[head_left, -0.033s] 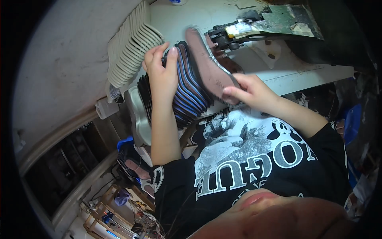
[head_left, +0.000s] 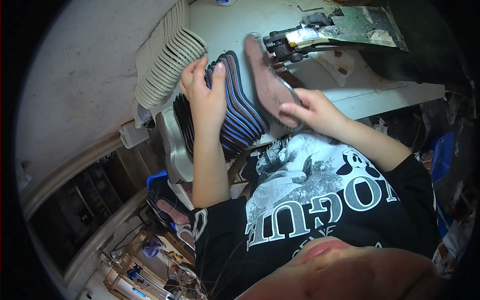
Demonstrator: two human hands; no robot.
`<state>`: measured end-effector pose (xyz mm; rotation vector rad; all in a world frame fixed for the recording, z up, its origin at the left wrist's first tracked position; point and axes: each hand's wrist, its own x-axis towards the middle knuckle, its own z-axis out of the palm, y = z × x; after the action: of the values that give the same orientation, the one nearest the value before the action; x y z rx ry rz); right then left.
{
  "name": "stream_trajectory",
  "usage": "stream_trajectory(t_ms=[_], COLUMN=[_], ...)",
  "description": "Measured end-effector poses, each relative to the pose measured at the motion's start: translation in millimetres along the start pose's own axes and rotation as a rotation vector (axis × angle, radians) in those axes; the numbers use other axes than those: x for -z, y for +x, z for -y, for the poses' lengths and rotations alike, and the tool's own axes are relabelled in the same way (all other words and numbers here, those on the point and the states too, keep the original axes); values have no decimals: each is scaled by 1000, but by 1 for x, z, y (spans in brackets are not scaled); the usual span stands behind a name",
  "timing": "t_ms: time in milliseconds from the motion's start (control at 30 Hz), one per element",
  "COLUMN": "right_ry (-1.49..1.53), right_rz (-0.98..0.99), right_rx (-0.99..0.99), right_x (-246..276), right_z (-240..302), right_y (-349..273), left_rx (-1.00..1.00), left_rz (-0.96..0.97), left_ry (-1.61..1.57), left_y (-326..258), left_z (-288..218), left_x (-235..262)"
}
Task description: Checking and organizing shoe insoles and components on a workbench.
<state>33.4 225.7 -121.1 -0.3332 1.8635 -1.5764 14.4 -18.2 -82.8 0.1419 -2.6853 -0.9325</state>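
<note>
head view, near to far. nearest the camera, the person's black printed t-shirt [head_left: 325,210] fills the lower frame, with both bare forearms rising from it toward the work table [head_left: 400,97].

the left hand [head_left: 202,95] lies flat on a fanned stack of dark insoles [head_left: 235,115] with blue edging, fingers extended and spread over the upper ends of the stack — pressing on it rather than closed around any one piece. the stack leans at the table's near edge, its pieces running from lower left to upper right.

the right hand [head_left: 312,112] is clamped on a single brownish insole [head_left: 267,82], thumb and fingers pinching its lower, near end. the insole's long axis runs up and slightly left from the grip, so that its far tip stands just beside the dark machine head [head_left: 300,42] — whether they touch cannot be told. this hand is the nearer one to the machine; the single insole lies just right of the stack, close to it, contact unclear.

farther left, a stack of pale ribbed soles [head_left: 165,60] rests against the grey wall [head_left: 75,85], well beyond the left hand's fingertips.
</note>
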Motion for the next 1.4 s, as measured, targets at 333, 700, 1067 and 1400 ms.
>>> stream_trajectory(t_ms=[333,700,1067,1400], right_ry=[-347,-225,71,379], right_rz=[42,165,684,631], right_rx=[193,166,460,-55], right_x=[-43,-2,63,63], right_z=[-19,11,84,90], right_y=[37,22,-21,1], left_rx=[-22,76,385,150], left_rz=[275,314,233,187], left_ry=[389,355,-1584,-1340], left_y=[-63,-64,-54,-38], left_z=[4,-7,-66,-94], left_x=[-4,-7,-13,-14])
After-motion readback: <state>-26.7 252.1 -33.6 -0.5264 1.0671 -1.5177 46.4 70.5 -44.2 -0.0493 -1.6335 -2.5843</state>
